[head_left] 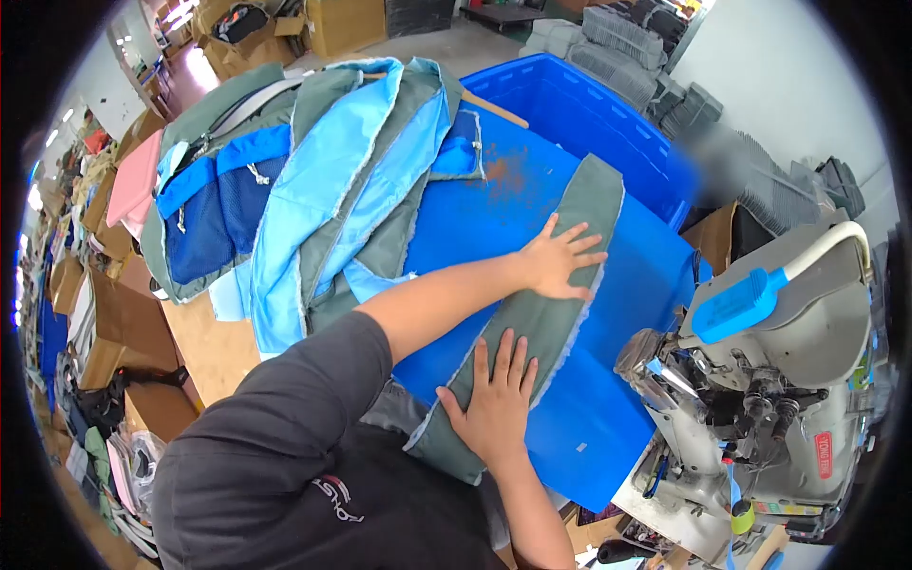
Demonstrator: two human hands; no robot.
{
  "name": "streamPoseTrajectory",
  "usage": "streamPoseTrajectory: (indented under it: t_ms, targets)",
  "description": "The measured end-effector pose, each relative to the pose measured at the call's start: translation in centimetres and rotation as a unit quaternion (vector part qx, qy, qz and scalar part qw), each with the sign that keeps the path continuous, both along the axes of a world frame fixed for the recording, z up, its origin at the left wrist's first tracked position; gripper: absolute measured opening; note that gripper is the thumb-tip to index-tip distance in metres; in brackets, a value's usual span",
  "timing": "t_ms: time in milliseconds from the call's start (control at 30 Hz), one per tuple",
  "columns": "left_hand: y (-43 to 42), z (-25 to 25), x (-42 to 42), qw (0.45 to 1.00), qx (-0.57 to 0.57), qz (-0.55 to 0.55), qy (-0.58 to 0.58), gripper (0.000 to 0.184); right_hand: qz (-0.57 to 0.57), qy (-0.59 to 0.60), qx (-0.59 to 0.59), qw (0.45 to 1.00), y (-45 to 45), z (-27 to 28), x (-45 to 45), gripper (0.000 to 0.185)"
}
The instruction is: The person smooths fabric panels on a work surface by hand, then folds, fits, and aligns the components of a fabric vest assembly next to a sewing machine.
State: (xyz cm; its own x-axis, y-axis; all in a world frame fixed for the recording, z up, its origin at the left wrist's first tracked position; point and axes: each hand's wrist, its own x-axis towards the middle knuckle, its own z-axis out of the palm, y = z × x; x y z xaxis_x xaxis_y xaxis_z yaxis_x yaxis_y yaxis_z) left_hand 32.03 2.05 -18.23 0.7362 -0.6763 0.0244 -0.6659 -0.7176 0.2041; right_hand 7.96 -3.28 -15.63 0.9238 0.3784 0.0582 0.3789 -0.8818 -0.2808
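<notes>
A long grey-green fabric strip (513,328) with a frayed whitish edge lies slantwise across a blue work surface (598,418). My left hand (562,258) rests flat on the upper part of the strip, fingers spread. Lower down, my right hand (496,404) also presses flat on it, with the thumb out to the left. Neither hand grips anything. Left of the strip lies a heap of sewn light-blue and grey-green panels (332,199), beside a dark-blue mesh pocket piece (228,204).
A sewing machine (779,380) stands at the right, with a light-blue brush-like piece (736,304) on it. Behind the work surface sits a blue plastic bin (608,114). Grey stacked pieces (622,47) are at the back, and cardboard boxes (128,328) at the left.
</notes>
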Motion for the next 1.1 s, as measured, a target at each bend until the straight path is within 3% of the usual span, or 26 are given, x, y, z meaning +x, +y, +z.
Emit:
streamPoseTrajectory:
  t_ms: [433,533,567,667,800,1100]
  targets:
    - [-2.7,-0.7,6.1,0.998,-0.031,0.048,-0.025,0.077,0.001,0.017,0.006,1.000,0.2,0.4,-0.8,0.090]
    - [-2.7,-1.0,5.7,0.992,-0.046,0.061,-0.096,0.078,0.006,0.004,-0.011,1.000,0.2,0.1,-1.0,0.091]
    - [-2.6,-1.6,5.7,0.980,-0.066,0.073,-0.175,0.078,0.007,0.004,-0.012,1.000,0.2,0.1,-1.2,0.091]
    - [-2.1,-1.5,2.9,0.982,-0.088,0.035,-0.161,0.080,0.023,0.002,-0.012,1.000,0.2,0.2,-1.8,0.093]
    - [-0.6,-1.1,0.5,0.998,-0.035,0.045,-0.031,0.083,0.043,0.015,-0.017,0.999,0.6,0.4,-3.7,0.093]
    - [-2.6,-0.6,9.0,0.997,-0.038,0.063,0.009,0.079,0.031,0.020,-0.053,0.998,1.1,1.0,-3.3,0.091]
